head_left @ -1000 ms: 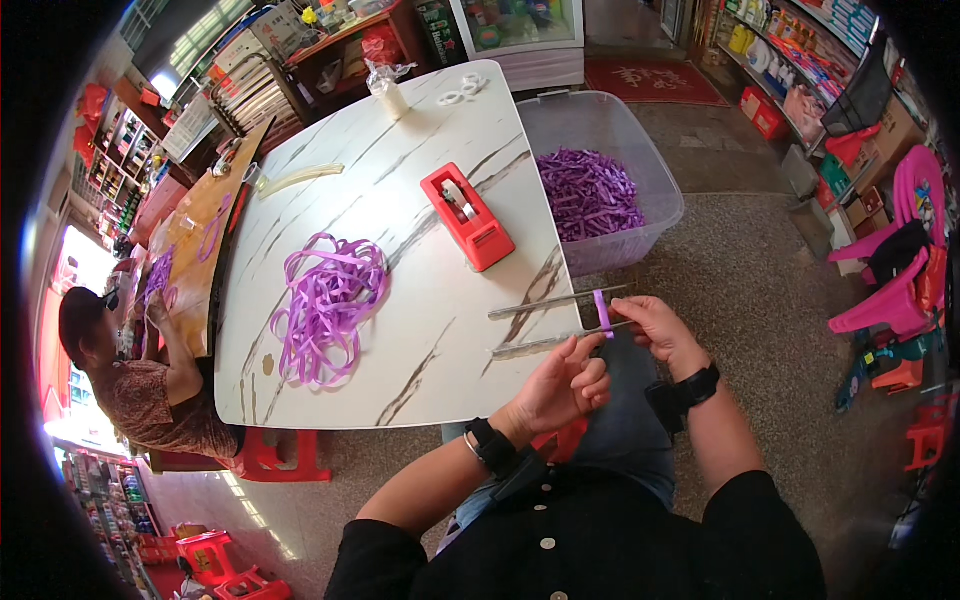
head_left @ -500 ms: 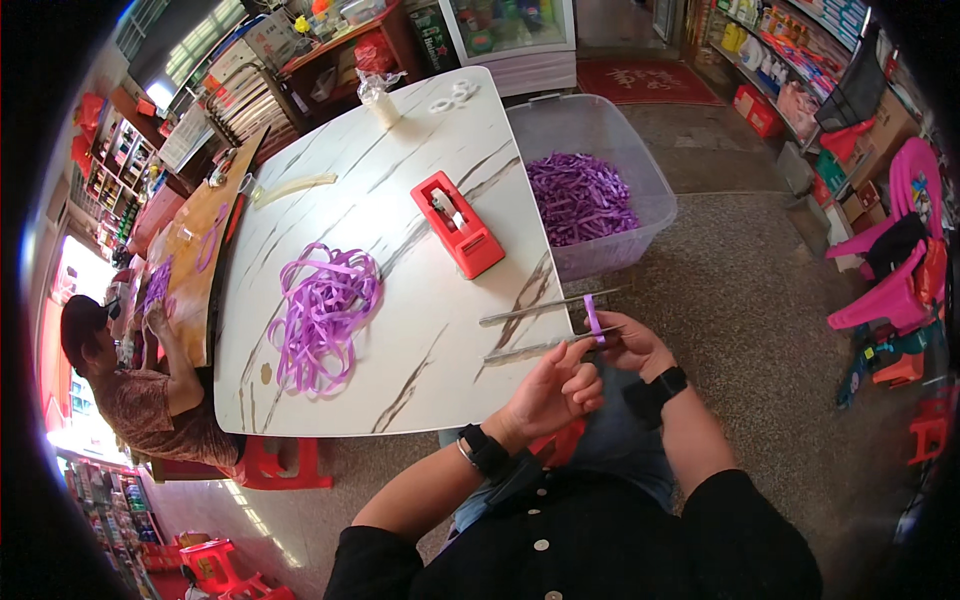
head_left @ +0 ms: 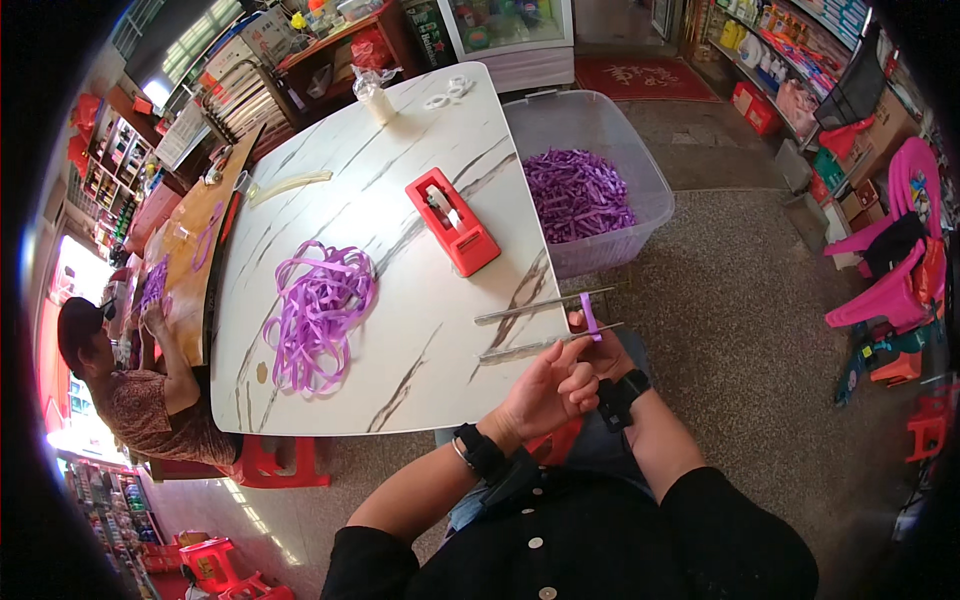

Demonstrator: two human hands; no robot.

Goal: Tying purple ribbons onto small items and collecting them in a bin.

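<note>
Two thin metal rods (head_left: 525, 310) stick out past the right edge of the marbled white table (head_left: 400, 300). A narrow purple ribbon (head_left: 590, 316) is looped across their outer ends. My left hand (head_left: 556, 385) is closed at the nearer rod, its fingers curled and its fingertips at the ribbon's lower end. Just beyond, my right hand (head_left: 606, 352) has its fingers bent around the ribbon from behind; the loop partly hides them. Left of the rods stands a red tape dispenser (head_left: 470, 248). A loose heap of purple ribbon (head_left: 320, 315) lies on the table's left half.
A clear plastic bin (head_left: 650, 205) full of folded purple ribbon pieces stands against the table's right side. Tape rolls (head_left: 450, 92) and a bagged cup (head_left: 375, 102) sit at the far end. At left, another person (head_left: 150, 390) works at a wooden table (head_left: 195, 260).
My right hand has shifted left and turned, coming in behind the ribbon with its fingers between the rods. My left hand has stayed nearly still at the nearer rod.
</note>
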